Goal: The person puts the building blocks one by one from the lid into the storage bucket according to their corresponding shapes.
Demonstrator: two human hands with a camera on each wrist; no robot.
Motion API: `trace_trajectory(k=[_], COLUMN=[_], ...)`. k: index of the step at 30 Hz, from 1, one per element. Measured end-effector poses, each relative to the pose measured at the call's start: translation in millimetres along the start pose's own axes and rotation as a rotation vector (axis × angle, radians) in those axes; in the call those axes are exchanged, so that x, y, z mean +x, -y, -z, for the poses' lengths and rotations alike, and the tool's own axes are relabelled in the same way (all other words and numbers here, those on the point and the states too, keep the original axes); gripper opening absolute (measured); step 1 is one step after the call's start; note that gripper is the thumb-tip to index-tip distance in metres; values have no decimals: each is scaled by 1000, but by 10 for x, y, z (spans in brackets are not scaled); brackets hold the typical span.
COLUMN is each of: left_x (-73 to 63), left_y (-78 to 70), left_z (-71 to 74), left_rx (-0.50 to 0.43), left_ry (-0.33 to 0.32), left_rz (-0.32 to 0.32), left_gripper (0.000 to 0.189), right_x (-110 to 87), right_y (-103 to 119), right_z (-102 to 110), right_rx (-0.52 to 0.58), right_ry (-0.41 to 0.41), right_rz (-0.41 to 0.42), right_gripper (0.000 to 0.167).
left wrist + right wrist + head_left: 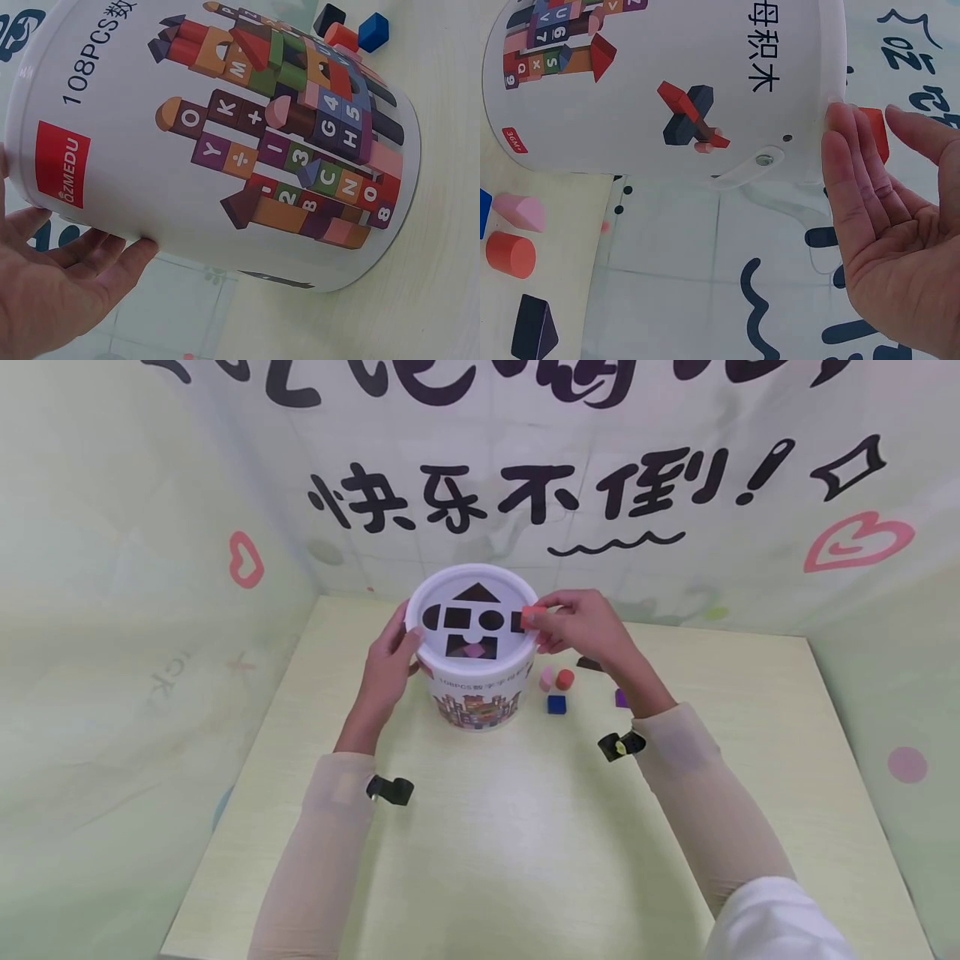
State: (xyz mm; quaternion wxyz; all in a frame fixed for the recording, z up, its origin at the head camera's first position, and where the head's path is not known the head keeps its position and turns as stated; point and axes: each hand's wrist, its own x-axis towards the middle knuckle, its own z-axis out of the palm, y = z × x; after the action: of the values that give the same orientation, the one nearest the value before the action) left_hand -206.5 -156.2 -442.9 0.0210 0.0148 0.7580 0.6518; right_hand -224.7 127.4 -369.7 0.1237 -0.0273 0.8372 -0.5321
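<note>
A white bucket [478, 687], printed with coloured building blocks, stands upright with its shape-hole lid [517, 585] on top. At its left side, my left hand [384, 667] grips the rim, thumb on the lid's edge and fingers against the wall. The left wrist view shows those fingers [139, 251] touching the white wall below the rim. My right hand [592, 625] pinches a red block [532, 613] at the right side of the lid, overlapping the rightmost hole. From the right wrist view, the block [877, 133] shows between thumb and fingers. A pink piece [474, 650] shows in the front hole.
Right of the bucket lie a pink block [547, 678], a red cylinder [565, 679], a blue block [557, 704], a dark triangular prism [534, 328] and a purple block [621, 698]. Printed cloth walls [480, 552] enclose the pale table [480, 843] at back and sides.
</note>
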Motion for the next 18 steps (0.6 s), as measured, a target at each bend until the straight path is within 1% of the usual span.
trace_trajectory(k=[7, 13, 18], left_x=[-17, -33, -32], left_y=[-12, -26, -15], left_z=[-31, -55, -74], left_rx=[2, -9, -13], left_ry=[-16, -30, -35], left_rz=[-2, -3, -5], left_gripper=[49, 49, 49], right_x=[12, 25, 33], right_y=[16, 33, 52], right_z=[27, 50, 62], right_rx=[-22, -66, -108], right_ry=[2, 14, 49], right_rz=[7, 15, 27], right_gripper=[37, 33, 32])
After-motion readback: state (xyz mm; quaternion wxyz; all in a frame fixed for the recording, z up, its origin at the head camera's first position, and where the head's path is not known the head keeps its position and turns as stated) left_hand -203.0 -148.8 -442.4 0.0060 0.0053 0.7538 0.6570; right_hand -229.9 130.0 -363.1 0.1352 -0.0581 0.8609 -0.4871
